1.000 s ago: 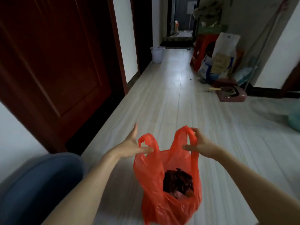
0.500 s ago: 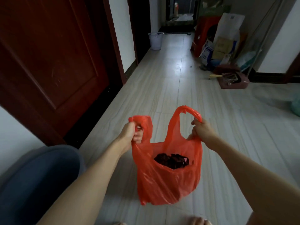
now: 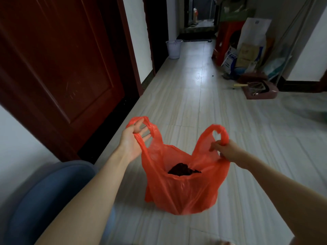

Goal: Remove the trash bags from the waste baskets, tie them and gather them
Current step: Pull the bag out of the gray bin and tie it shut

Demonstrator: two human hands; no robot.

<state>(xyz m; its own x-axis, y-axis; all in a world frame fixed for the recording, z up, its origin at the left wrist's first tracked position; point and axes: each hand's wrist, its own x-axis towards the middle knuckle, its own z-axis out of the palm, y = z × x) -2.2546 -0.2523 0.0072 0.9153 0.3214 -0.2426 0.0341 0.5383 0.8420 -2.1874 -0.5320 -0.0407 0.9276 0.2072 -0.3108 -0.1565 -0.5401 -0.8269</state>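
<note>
Fingers of the left hand pass straight through one handle of the red trash bag, carrying it; right hand pinches the other handle

Left hand reaches forward, fingers straight; right hand curls round a bag handle.

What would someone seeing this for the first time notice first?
The orange-red trash bag, low centre, spread open between the left hand, slipped through one handle, and the right hand gripping the other. Then the dark red door at left and the white waste basket down the corridor.
</note>
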